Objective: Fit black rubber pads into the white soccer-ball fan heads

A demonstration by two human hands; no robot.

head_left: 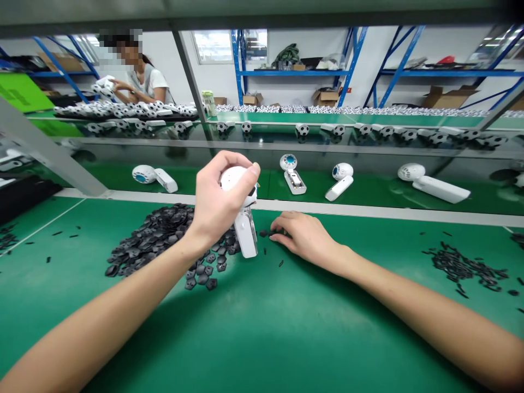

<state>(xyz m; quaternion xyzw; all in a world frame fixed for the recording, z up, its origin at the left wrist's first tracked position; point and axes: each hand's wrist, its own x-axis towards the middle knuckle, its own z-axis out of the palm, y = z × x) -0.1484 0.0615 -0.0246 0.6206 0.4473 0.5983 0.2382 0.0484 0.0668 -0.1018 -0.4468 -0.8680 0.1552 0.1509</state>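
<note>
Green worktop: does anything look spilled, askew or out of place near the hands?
Slightly: a couple of thin black strips lie loose near the right hand, well away from the heap of similar-looking pieces at the far right. They look strayed; nothing there looks clearly damaged.

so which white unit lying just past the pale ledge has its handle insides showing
The unit directly beyond the right hand: its handle shows inner parts, while the other clearly visible handles there look plain white.
</note>
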